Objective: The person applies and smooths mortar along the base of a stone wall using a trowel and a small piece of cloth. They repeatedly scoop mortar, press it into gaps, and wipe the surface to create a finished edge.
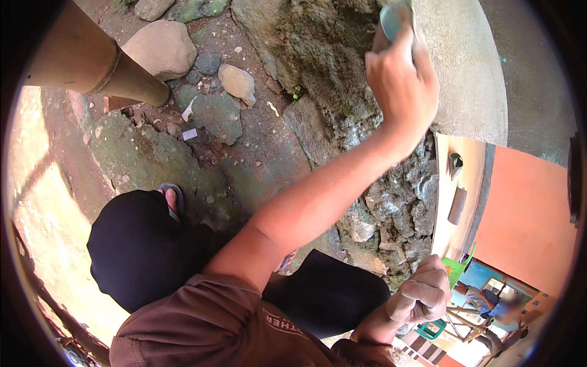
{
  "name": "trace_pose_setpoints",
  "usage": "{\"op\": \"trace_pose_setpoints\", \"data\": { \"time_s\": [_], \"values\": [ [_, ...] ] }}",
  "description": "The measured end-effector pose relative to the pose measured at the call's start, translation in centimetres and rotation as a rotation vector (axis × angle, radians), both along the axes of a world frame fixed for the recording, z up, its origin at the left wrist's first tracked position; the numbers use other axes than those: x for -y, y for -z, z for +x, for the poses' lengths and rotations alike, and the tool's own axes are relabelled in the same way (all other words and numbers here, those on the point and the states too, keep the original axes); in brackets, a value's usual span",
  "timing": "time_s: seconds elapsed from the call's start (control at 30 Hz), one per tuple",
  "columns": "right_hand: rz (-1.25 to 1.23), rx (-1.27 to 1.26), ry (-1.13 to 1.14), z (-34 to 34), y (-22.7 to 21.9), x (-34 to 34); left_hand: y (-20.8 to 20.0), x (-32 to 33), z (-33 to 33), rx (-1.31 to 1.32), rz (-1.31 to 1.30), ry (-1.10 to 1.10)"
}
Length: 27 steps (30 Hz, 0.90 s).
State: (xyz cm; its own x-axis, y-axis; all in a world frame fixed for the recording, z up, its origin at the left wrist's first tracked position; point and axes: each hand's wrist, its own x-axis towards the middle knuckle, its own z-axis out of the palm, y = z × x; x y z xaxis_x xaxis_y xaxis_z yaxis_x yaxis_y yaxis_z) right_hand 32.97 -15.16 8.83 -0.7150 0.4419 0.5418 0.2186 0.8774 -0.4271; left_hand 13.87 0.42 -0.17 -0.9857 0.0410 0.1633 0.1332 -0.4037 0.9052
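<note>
My left hand (403, 85) reaches out to the upper right, its fingers closed around a pale teal, round-faced thing (390, 23). Motion blurs that thing and the fingertips, so its kind is unclear. It is beside the edge of a smooth, pale grey surface (468, 67), above rough stonework (330, 55); whether it touches either I cannot tell. My right hand (423, 292) is curled into a fist near the lower right, its fingers coated with pale dust. What it holds, if anything, is hidden.
A thick bamboo post (116, 64) stands at the upper left near loose rocks (160, 49). A dark tubular thing (455, 165) and a brown piece (457, 205) lie on a tan surface to the right. Beyond, another person (492, 304) is near an orange wall (526, 214).
</note>
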Motion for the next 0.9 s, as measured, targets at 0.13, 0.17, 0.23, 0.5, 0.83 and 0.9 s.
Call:
{"op": "trace_pose_setpoints", "data": {
  "time_s": [0.13, 0.17, 0.23, 0.5, 0.83, 0.9],
  "values": [
    [0.029, 0.017, 0.097, 0.3, 1.0, -1.0, 0.9, 0.7, 6.9, -0.144, 0.077, -0.083],
    [0.021, 0.020, 0.085, 0.0, 1.2, -1.0, 1.2, 0.8, 6.9, -0.166, 0.078, -0.068],
    [0.013, 0.014, 0.051, -0.9, 1.1, -0.7, 1.2, 0.0, 4.9, -0.151, 0.090, -0.091],
    [0.026, 0.052, 0.060, 0.0, 1.1, -0.6, 1.9, 0.9, 5.5, -0.073, 0.048, 0.049],
    [0.015, 0.053, 0.012, -0.7, 0.8, 0.4, 1.2, 1.4, 2.2, 0.056, 0.058, 0.255],
    [0.006, 0.056, 0.028, -0.4, 1.4, -0.6, 2.8, 2.2, 6.7, -0.001, 0.049, 0.240]
  ]
}}
